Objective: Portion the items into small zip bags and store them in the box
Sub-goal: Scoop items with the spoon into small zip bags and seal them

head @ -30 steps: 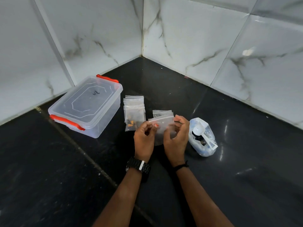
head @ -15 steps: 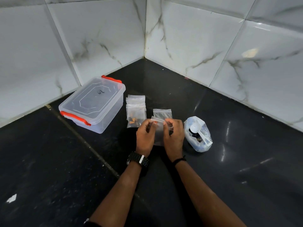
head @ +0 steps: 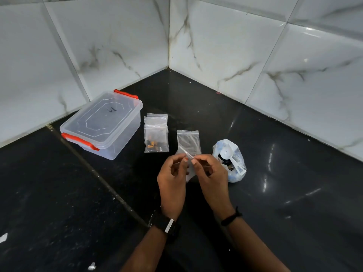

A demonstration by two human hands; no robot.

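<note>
Two bare hands meet above a glossy black stone counter (head: 294, 193). The left hand (head: 171, 181) and right hand (head: 211, 176) pinch the top edge of a small clear zip bag (head: 187, 154) between fingertips. Just right sits a crumpled white plastic bag holding a white scoop (head: 231, 156). Beyond lie an empty flat zip bag (head: 188, 139) and a stack of filled zip bags (head: 156, 137). Farther left stands a clear lidded plastic box with orange latches (head: 102, 124).

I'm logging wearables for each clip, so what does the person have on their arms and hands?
Both forearms are bare, with no sleeves or gloves in view. The left wrist carries a black wristwatch with a silver metal clasp or buckle on its strap. The right wrist wears a thin black band. No rings show on the left hand or the right hand.
</note>
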